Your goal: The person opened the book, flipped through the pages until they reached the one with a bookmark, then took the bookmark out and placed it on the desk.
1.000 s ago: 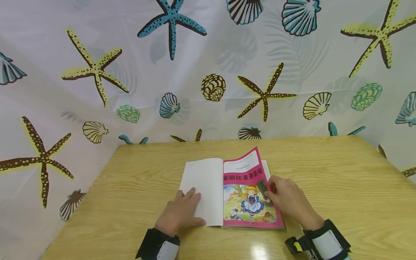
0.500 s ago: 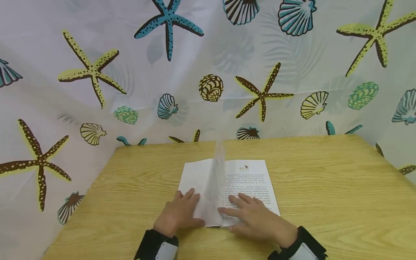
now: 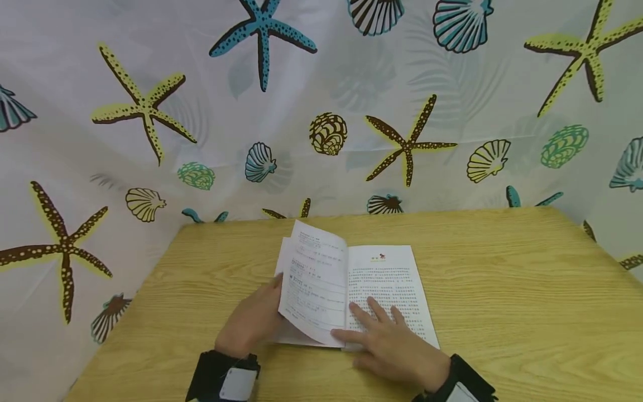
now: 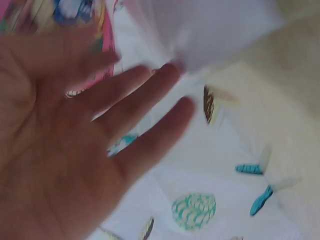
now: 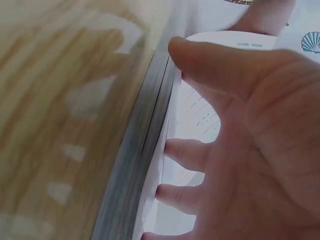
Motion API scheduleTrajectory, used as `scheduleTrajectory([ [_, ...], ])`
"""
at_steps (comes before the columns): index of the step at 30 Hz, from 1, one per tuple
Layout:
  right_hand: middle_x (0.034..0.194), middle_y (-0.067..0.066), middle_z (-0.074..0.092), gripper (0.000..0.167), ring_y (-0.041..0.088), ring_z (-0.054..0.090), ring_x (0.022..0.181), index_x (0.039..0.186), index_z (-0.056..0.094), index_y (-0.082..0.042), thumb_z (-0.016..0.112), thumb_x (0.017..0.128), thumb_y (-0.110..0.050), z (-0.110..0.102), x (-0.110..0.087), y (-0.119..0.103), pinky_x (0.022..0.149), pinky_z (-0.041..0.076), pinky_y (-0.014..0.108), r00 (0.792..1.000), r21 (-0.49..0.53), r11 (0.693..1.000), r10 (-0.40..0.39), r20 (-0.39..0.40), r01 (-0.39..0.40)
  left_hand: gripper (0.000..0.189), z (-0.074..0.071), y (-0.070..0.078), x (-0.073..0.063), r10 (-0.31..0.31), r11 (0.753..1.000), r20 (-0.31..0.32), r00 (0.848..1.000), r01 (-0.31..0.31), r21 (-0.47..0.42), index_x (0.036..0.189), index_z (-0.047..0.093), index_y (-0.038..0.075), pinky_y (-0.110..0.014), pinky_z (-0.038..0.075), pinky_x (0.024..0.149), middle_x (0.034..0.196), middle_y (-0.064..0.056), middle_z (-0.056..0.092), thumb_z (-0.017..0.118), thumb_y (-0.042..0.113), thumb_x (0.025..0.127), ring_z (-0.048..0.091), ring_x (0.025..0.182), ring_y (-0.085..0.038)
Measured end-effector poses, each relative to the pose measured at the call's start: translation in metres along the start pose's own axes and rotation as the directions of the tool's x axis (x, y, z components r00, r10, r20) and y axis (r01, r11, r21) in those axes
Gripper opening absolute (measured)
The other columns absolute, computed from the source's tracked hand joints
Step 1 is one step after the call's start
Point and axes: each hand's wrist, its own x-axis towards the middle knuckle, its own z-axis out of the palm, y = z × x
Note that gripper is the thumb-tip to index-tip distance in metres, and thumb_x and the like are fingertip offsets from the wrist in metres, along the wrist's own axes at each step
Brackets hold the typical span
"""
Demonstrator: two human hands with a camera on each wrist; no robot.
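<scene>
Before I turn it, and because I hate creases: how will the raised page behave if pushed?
The raised page is probably floppy, since its lower edge bows. It likely weighs little and creases easily, looking far thinner than the stacked pages.

The head view looks forward and down from above the near side of the desk; standing farthest back, it takes in the desk's far, left and right edges and the patterned cloth behind. The left wrist view, close at the left-hand grip, faces past it toward the far left corner, rolled so the cloth lies below the desk; it shares a green shell print with the head view. The right wrist view, close at the right-hand grip, looks along the near edge of the book, also seen from the head.
</scene>
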Motion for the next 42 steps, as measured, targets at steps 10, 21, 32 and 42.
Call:
scheduleTrajectory([
  [10,0.157,0.019,0.041,0.050,0.053,0.029,0.143,0.142,0.060,-0.036,0.072,0.094,-0.033,0.000,0.001,0.000,0.101,0.028,0.080,1.000,-0.014,1.000,-0.001,-0.001,0.001,0.069,-0.015,0.013,0.004,0.083,0.986,-0.053,0.995,-0.074,0.151,0.150,0.048,0.005,-0.057,0.035,0.112,0.157,-0.020,0.039,0.079,0.020,0.090,0.037,0.143,-0.043],
  [21,0.155,0.015,0.044,0.047,0.049,0.035,0.142,0.142,0.061,-0.032,0.070,0.096,-0.031,0.001,0.001,0.003,0.100,0.034,0.077,1.000,-0.057,0.998,-0.015,-0.010,0.015,0.084,0.028,0.023,0.017,-0.198,0.980,0.356,0.913,0.176,0.095,0.150,0.052,0.015,-0.066,0.045,0.099,0.157,-0.018,0.040,0.091,0.022,0.076,0.038,0.137,-0.050],
  [32,0.149,0.026,0.047,0.044,0.057,0.043,0.132,0.141,0.062,-0.014,0.066,0.098,-0.024,-0.024,-0.016,0.065,0.097,0.039,0.075,0.965,-0.076,0.972,0.209,-0.157,-0.223,0.085,0.027,0.026,0.018,-0.186,0.982,0.344,0.920,0.163,0.093,0.148,0.053,0.014,-0.068,0.045,0.097,0.156,-0.019,0.041,0.092,0.020,0.074,0.038,0.136,-0.054],
  [42,0.148,0.036,0.042,0.045,0.063,0.045,0.126,0.140,0.062,-0.007,0.068,0.096,-0.020,-0.030,-0.022,0.086,0.089,0.044,0.074,0.952,-0.015,0.965,0.257,-0.165,-0.263,0.084,0.025,0.026,0.019,-0.191,0.981,0.349,0.917,0.163,0.108,0.149,0.053,0.014,-0.067,0.043,0.101,0.156,-0.019,0.042,0.092,0.023,0.075,0.038,0.137,-0.054],
])
